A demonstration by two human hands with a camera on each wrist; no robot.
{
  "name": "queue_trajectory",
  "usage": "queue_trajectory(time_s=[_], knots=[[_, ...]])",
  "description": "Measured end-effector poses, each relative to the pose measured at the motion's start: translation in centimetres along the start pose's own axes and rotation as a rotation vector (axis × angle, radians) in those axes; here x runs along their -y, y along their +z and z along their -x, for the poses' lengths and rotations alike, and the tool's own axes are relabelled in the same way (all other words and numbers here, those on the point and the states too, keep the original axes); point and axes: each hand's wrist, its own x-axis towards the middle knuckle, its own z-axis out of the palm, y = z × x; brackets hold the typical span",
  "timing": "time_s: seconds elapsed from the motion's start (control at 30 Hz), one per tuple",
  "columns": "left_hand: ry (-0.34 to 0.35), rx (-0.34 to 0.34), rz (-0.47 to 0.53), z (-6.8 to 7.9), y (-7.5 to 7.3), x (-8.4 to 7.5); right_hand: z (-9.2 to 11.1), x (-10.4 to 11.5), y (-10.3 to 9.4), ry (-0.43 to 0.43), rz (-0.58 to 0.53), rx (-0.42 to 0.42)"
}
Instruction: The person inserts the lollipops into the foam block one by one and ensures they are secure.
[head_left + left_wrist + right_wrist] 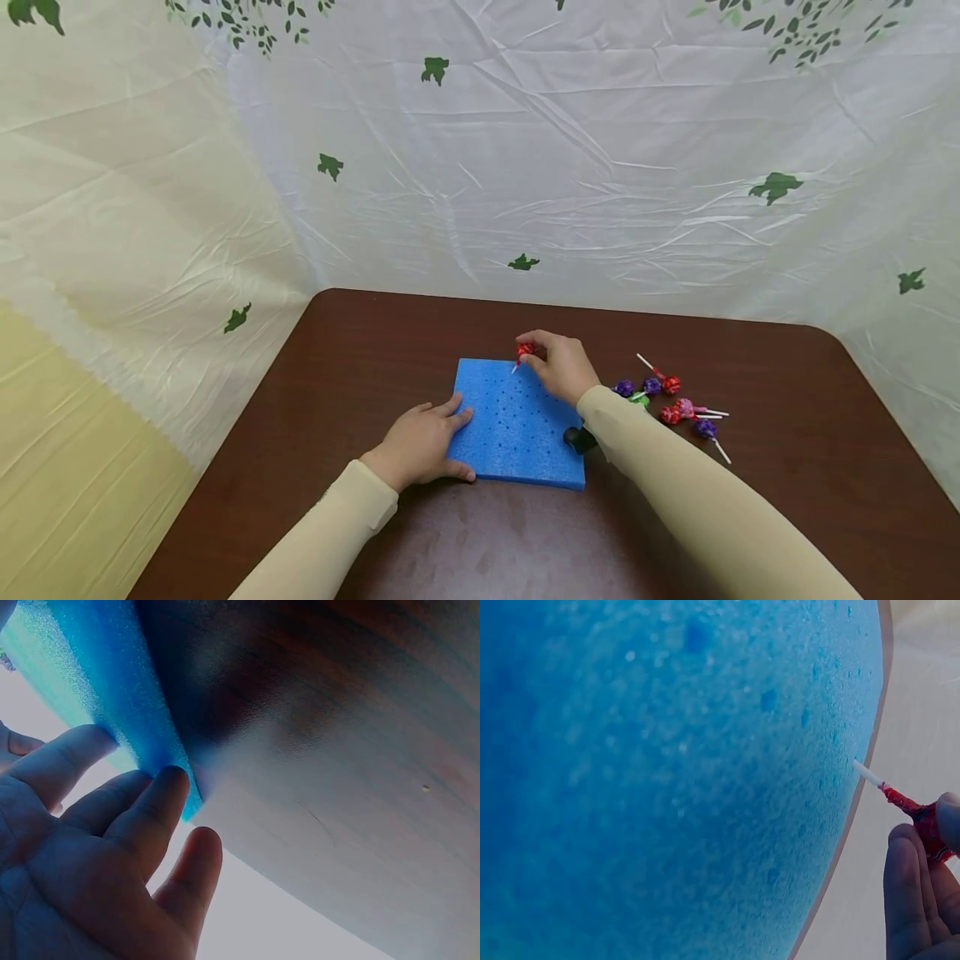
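A blue foam board (517, 454) dotted with small holes lies flat on the table. My right hand (561, 367) pinches a red-wrapped lollipop (525, 348) by its candy end, over the board's far edge. The white stick (868, 772) points down, its tip right at the foam surface in the right wrist view. At the board's left side, my left hand (423, 437) rests with fingers spread, some over the top and the thumb by the near corner. In the left wrist view, fingertips (171, 784) press against the blue side face.
Right of the board lie several loose lollipops: a red one (671, 384), purple ones (705, 428), a pink one (687, 406) and a green one (639, 399) partly behind the right sleeve. A white leaf-print curtain (480, 167) hangs behind the brown table (375, 333).
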Motion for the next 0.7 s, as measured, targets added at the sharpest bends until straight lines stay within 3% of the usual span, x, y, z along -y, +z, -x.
queue_trajectory(time_s=[0.37, 0.7], knots=[[0.002, 0.008, 0.000, -0.2, 0.1, -0.3, 0.7, -0.3, -1.7, -0.003, 0.010, 0.034], [-0.009, 0.009, 0.041, -0.1, 0.3, -0.2, 3.1, -1.5, -7.1, -0.044, 0.022, 0.053]])
